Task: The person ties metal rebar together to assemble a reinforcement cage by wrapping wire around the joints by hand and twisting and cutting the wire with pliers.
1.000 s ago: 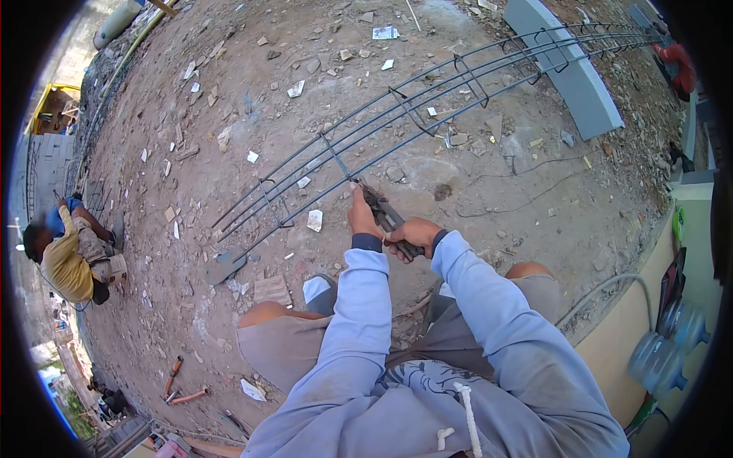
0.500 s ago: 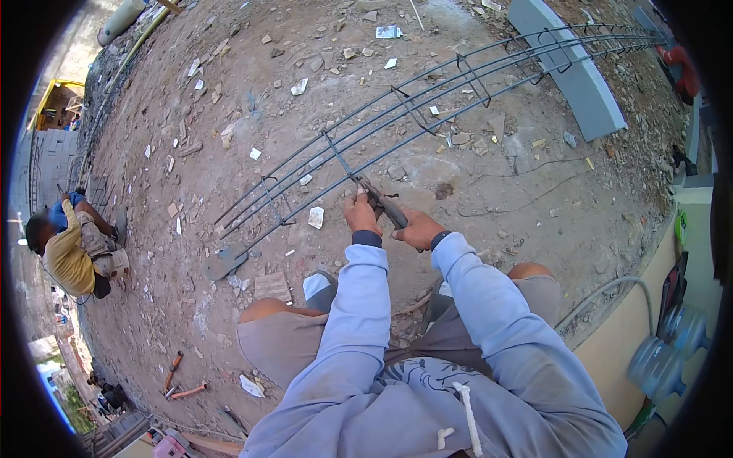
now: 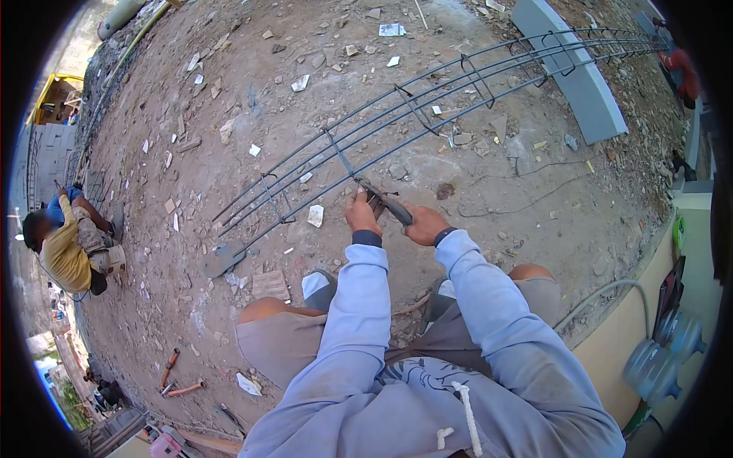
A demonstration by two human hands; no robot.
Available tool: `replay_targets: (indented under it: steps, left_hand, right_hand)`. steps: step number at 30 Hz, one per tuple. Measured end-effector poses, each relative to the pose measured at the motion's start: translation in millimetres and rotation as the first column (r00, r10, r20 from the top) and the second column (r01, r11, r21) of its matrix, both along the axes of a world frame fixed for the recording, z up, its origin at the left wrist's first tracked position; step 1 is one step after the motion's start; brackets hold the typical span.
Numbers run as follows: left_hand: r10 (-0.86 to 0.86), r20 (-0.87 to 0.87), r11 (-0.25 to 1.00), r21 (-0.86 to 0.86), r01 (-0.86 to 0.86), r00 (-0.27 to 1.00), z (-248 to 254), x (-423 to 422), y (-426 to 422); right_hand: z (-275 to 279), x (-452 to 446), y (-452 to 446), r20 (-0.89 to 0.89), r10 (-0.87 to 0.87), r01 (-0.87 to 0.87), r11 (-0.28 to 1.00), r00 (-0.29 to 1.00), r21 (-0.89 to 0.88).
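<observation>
A long rebar cage (image 3: 427,101) of thin steel bars with square stirrups runs from the ground before me to the upper right. My right hand (image 3: 425,225) is closed around the handle end of dark pliers (image 3: 392,206), whose head meets a stirrup corner on the nearest bar. My left hand (image 3: 362,211) is beside that corner, its fingers bent in against the pliers' head and the bar. Whatever it pinches is hidden by the fingers.
A grey slab (image 3: 584,99) lies under the cage's far part. A seated person (image 3: 72,248) is at left; another in red (image 3: 679,72) is at far right. An orange-handled tool (image 3: 177,378) lies lower left, and water jugs (image 3: 657,366) stand at right.
My right hand has shifted slightly right, and the pliers' handle has swung a little with it. My left hand stays at the stirrup corner.
</observation>
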State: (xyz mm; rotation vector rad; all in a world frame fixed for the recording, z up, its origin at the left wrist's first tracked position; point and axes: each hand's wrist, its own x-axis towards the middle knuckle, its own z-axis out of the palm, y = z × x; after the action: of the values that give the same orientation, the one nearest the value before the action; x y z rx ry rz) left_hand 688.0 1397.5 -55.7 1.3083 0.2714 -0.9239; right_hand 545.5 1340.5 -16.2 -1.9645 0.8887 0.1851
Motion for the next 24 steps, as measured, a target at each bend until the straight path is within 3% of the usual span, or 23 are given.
replay_targets:
  steps: [3,6,9,13,14,17,21,24]
  left_hand:
    - [0.01,0.015,1.0,0.02,-0.01,1.0,-6.4,2.3,1.2]
    - [-0.001,0.038,0.999,0.038,0.0,0.999,-10.6,6.4,5.2]
    - [0.023,0.068,0.999,0.04,-0.026,0.997,-12.9,6.3,6.1]
    - [-0.149,-0.108,0.954,-0.277,0.114,0.983,-2.6,11.6,10.2]
    - [-0.128,-0.174,0.955,-0.286,0.074,0.976,9.4,6.2,9.1]
    - [-0.138,-0.223,0.929,-0.367,0.048,0.965,21.2,2.7,4.0]
    - [-0.205,-0.169,0.952,-0.265,0.156,0.964,11.6,6.5,0.0]
    - [-0.238,0.048,0.967,-0.08,0.241,0.97,15.5,-3.5,-13.8]
  right_hand:
    - [1.4,4.6,6.8,0.009,-0.125,0.121,0.973,0.992,0.199]
    - [7.5,17.9,7.0,-0.26,-0.134,0.243,0.859,0.956,0.451]
    - [8.7,17.7,17.6,-0.178,-0.332,0.361,0.651,0.926,0.668]
    - [8.1,10.6,16.5,-0.121,-0.389,0.283,0.393,0.913,0.875]
    - [4.9,5.2,13.1,-0.091,-0.377,0.202,0.266,0.922,0.943]
    - [14.7,4.2,11.3,-0.07,-0.343,0.144,0.197,0.937,0.97]
    - [8.9,1.9,9.4,-0.044,-0.332,0.207,0.473,0.942,0.856]
    - [3.9,-0.4,8.3,0.016,-0.321,0.266,0.81,0.947,0.523]
